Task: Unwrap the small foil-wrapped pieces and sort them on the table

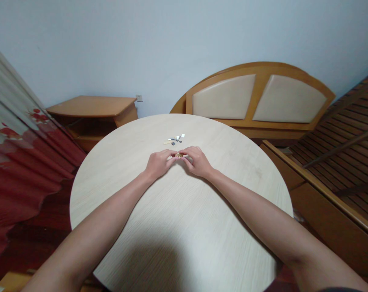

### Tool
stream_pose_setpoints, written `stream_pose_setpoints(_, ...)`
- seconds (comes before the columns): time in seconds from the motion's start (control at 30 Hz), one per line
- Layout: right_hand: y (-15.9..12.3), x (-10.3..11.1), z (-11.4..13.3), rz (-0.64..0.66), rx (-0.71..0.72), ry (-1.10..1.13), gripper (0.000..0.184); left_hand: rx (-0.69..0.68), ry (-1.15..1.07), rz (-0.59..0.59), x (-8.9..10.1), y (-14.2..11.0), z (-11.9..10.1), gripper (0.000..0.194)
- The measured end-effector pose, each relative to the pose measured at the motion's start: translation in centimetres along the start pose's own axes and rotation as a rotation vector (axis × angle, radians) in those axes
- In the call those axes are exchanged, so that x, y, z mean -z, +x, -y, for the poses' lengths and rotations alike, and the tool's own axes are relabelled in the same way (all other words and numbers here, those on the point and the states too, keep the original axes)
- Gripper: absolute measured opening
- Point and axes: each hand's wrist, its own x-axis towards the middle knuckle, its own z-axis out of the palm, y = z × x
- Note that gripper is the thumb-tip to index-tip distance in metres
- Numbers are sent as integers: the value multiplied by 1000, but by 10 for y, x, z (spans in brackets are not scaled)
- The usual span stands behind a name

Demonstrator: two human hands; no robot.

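Between the fingertips of both hands is a small gold-brown piece [179,155] with a row of dark, hole-like marks; it is too small to name surely. My left hand [161,161] pinches its left end with thumb and fingers. On the opposite end, my right hand [197,160] has a like pinch. Just beyond the hands, several small loose pieces [173,143] in white, dark grey and beige lie scattered on the round, pale wood-grain table [159,211]. My fingers partly cover the held piece.
Behind the table a wooden headboard [223,97] with cream panels leans by the wall. A low wooden cabinet [95,106] stands back left, near a red and white curtain [34,162]. Wooden slats [348,125] and a long wooden board [317,194] are on the right.
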Motion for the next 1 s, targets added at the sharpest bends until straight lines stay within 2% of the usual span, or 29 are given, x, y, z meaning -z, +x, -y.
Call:
stream_pose_setpoints(0.27, 0, -1, -1, 21, -27, -17, 25, 23, 6, 11, 2, 0, -2, 22)
stream_pose_setpoints(0.5, 1, 0, -1, -12, -12, 12, 18, 54, 21, 16, 1, 0, -3, 24)
stream_pose_setpoints(0.87, 1, 2, 3, -24, -7, 12, 17, 28, 17, 37, 4, 1, -7, 21)
stream_pose_setpoints(1.0, 1, 2, 3, -31, -58, -23, 21, 99, 64, 11, 10, 3, -2, 16)
